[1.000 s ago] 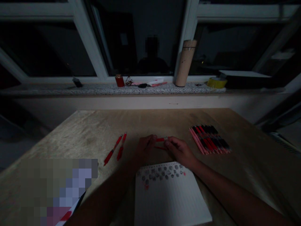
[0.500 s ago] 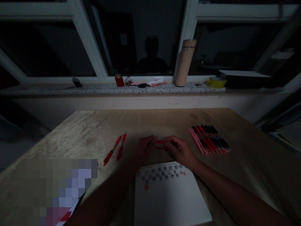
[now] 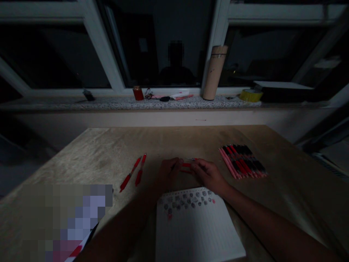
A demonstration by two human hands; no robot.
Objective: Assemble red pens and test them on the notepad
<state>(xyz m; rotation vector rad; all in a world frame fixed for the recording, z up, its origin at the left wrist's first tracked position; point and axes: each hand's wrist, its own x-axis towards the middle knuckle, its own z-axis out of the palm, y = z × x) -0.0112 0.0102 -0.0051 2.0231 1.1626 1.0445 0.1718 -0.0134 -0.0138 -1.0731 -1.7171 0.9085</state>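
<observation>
Just past the notebook's top edge, my left hand (image 3: 169, 171) and my right hand (image 3: 208, 174) are closed, facing each other. Between their fingertips stretches a red pen (image 3: 186, 165), gripped at both sides. A thin, light-coloured piece and a red tip show above it at my right fingers, too dim to identify. Another slim red piece (image 3: 186, 171) lies just below; whether it is held I cannot tell. Below the hands is a lined notebook (image 3: 196, 229) with rows of dark scribbled circles and a few red ones. To the left lie two red pens (image 3: 140, 171) side by side.
At right, several black, red and pink pens (image 3: 242, 162) lie in a row. On the granite sill (image 3: 114, 104) stand a wooden-looking cylinder (image 3: 215, 72), a red jar (image 3: 138, 93) and yellow tape (image 3: 251, 95). A blurred-out patch covers the table's lower left.
My right hand has shifted very slightly to the right, with a little more red showing between the hands. The notebook and the pens on the table stay put.
</observation>
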